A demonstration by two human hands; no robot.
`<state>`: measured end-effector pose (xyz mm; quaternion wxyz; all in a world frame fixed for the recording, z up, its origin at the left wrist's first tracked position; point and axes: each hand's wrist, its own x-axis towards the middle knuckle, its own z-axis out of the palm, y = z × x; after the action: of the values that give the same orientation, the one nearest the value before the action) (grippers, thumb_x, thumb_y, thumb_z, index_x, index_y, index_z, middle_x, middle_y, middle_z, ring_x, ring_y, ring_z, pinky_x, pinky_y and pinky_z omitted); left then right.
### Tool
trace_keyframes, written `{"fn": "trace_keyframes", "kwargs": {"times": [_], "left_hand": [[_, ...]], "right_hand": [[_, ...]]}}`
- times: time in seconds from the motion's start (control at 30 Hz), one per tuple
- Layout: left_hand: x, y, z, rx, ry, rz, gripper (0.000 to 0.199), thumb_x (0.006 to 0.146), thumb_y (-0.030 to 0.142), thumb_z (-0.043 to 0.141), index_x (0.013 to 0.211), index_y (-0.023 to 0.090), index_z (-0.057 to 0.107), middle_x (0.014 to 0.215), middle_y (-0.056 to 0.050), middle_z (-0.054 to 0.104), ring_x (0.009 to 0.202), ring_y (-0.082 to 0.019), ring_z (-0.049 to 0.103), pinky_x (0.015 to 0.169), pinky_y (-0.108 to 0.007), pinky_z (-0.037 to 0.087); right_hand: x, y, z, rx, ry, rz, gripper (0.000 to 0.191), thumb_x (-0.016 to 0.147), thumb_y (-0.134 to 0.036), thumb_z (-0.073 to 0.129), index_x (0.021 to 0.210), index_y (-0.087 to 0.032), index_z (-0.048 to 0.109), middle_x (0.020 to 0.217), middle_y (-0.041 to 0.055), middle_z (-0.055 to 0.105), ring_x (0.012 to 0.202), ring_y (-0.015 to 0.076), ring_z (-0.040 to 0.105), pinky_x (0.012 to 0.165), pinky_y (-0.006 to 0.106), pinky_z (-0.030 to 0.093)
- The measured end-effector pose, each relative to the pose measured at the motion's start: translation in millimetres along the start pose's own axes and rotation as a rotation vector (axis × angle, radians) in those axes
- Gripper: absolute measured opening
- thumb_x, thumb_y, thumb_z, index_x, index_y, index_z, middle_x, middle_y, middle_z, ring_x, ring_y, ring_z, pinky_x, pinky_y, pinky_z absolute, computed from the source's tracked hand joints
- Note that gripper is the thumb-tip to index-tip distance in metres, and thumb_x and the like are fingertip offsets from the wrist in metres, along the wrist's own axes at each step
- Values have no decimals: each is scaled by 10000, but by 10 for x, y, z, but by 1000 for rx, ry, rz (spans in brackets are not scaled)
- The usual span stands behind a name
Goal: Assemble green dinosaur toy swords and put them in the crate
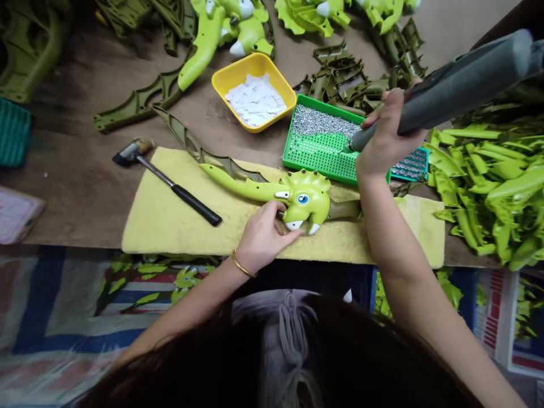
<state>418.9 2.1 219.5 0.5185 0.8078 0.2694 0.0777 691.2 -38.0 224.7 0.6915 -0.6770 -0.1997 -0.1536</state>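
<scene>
A lime-green toy dinosaur (pixel 304 201) lies on its side on a yellow pad (pixel 161 226), with a blue eye, a frilled head and white horns. My left hand (pixel 263 235) rests on it, fingers against the head and near the white horns. My right hand (pixel 389 133) grips a grey electric screwdriver (pixel 450 90) with a cord or hose running up and back. Its tip is over a green perforated tray (pixel 323 161) holding rows of small silver screws (pixel 318 122), and the tip's contact with them is unclear.
A short hammer (pixel 170 184) lies on the pad. A yellow bowl (pixel 254 90) holds white flakes. Heaps of lime-green plastic parts (pixel 488 192) cover the right, and olive-green parts (pixel 344 79) lie at the back. A teal crate (pixel 12 133) stands at the left table edge.
</scene>
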Motion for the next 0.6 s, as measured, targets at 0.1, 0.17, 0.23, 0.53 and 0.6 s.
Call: {"fn": "trace_keyframes", "kwargs": {"times": [0.1, 0.17, 0.23, 0.53, 0.6], "left_hand": [[-21, -35, 58, -39, -1, -23, 462, 671, 409, 804, 979, 199, 531, 546, 81, 550, 498, -129, 582, 546, -253, 482], [-44, -49, 87, -59, 18, -39, 470, 675, 399, 798, 1008, 189, 542, 582, 68, 571, 504, -119, 583, 546, -245, 495], [-62, -50, 102, -68, 32, -46, 469, 679, 381, 791, 1029, 182, 551, 611, 57, 585, 511, -113, 582, 551, -243, 503], [-28, 37, 95, -54, 38, -16, 459, 663, 374, 783, 1011, 194, 544, 576, 72, 542, 527, -116, 565, 544, -236, 466], [-7, 58, 92, -38, 40, 8, 411, 660, 374, 779, 952, 204, 546, 557, 79, 513, 517, -111, 538, 538, -236, 443]], "right_hand": [[-89, 121, 45, -47, 104, -80, 661, 803, -764, 448, 1195, -232, 429, 748, -4, 559, 552, 101, 478, 542, 310, 453], [-143, 100, 69, -48, 172, -120, 668, 796, -759, 473, 1197, -226, 429, 742, -9, 549, 535, 94, 458, 526, 303, 432], [-152, 52, 66, -10, 155, -117, 657, 788, -745, 510, 1207, -246, 422, 794, -5, 565, 533, 89, 451, 526, 303, 420], [-312, -868, -33, 377, 42, -170, 247, 881, -436, 568, 1064, -270, 551, 853, -37, 568, 470, 31, 487, 431, 228, 342], [-535, -1107, -24, 449, -113, -129, 237, 863, -427, 603, 1057, -292, 603, 849, -48, 589, 474, 27, 511, 434, 218, 382]]}}
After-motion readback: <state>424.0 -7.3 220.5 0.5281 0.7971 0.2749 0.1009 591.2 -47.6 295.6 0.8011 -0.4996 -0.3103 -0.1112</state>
